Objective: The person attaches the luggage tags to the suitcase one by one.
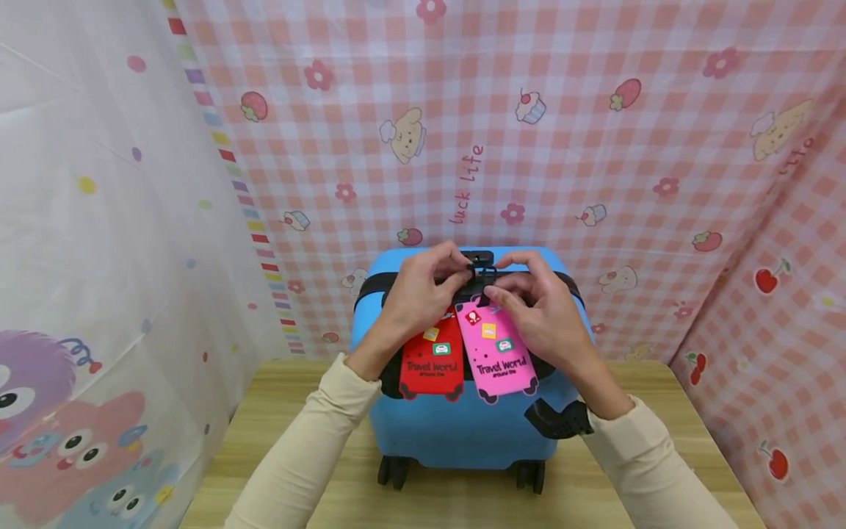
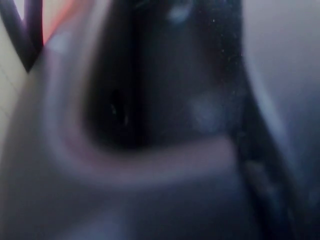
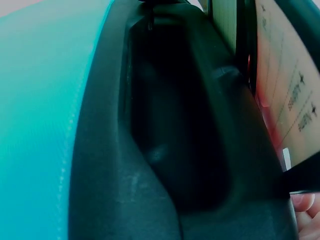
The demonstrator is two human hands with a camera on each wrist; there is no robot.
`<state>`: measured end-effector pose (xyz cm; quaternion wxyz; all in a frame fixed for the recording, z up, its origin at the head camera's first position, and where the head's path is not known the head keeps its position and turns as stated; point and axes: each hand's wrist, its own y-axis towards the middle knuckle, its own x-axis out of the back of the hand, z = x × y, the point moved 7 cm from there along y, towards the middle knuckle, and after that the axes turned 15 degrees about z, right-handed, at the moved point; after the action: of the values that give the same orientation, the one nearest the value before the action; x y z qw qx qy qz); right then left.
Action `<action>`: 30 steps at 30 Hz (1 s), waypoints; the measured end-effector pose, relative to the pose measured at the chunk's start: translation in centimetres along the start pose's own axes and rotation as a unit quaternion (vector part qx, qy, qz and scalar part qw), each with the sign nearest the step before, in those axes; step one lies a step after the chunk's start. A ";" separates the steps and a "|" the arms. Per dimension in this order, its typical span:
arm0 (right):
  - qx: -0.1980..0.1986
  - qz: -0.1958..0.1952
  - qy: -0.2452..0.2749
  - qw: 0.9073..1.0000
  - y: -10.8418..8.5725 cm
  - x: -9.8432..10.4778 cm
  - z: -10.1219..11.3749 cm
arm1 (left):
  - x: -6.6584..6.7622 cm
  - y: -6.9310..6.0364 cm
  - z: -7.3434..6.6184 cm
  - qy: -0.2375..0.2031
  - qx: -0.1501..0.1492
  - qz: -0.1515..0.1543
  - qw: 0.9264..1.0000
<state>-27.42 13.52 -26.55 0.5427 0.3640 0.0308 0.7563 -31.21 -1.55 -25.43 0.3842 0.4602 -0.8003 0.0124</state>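
Observation:
A light-blue suitcase (image 1: 463,433) stands upright with a black handle and strap across its top. My left hand (image 1: 419,294) has thumb and index finger pinched on a thin black piece beside the handle, above a red luggage tag (image 1: 432,367). My right hand (image 1: 545,312) pinches the black loop at the top of a pink luggage tag (image 1: 500,364). Both tags hang side by side over the front edge. Fingers of the right hand (image 3: 309,212) show at the lower right corner in the right wrist view. The left wrist view is too blurred to show the hand.
The suitcase's wheels (image 1: 394,472) rest on a light wooden table (image 1: 304,389). Behind it hangs a pink checked cloth (image 1: 562,162), with a white patterned sheet (image 1: 99,242) at the left and another checked cloth (image 1: 786,330) at the right. A black wrist device (image 1: 558,420) is at the right cuff.

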 end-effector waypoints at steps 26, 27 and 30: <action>0.019 0.011 -0.009 1.000 0.0 -0.4 0.1 | -0.2 -0.2 -0.4 0.050 -0.024 0.000 0.998; 0.019 0.011 -0.010 1.000 0.0 -0.4 0.1 | -0.2 -0.2 -0.4 0.050 -0.024 0.001 0.998; 0.019 0.012 -0.011 1.000 0.0 -0.3 0.1 | -0.2 -0.2 -0.4 0.050 -0.024 0.003 0.998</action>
<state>-27.28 13.18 -26.62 0.5268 0.3828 0.0346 0.7581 -30.74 -1.39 -25.32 0.4345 0.4475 -0.7815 0.0169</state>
